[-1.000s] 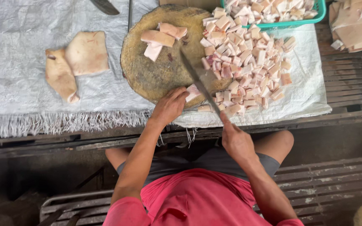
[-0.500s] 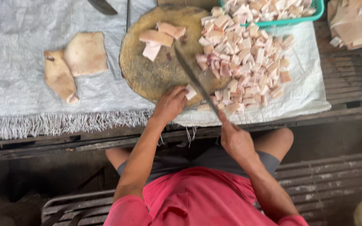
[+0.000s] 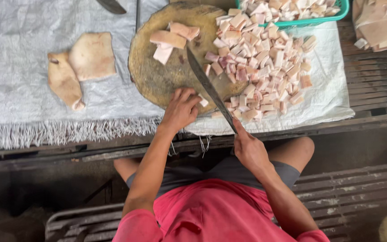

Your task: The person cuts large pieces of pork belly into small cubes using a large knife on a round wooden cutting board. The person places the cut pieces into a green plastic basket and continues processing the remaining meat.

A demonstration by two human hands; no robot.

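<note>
On the far left, two pale skin slabs (image 3: 79,67) lie on the grey woven cloth (image 3: 14,54) covering the surface. Next comes the round wooden chopping block (image 3: 157,78), where our left hand (image 3: 181,110) presses a small pork piece (image 3: 202,101) at the near edge, fingers curled over it. The long knife (image 3: 209,89) slants across the block (blade just beside that piece), its handle clenched in our right hand (image 3: 249,150). Further right spreads a heap of cut pork cubes (image 3: 265,62), below a green basket (image 3: 332,15).
</note>
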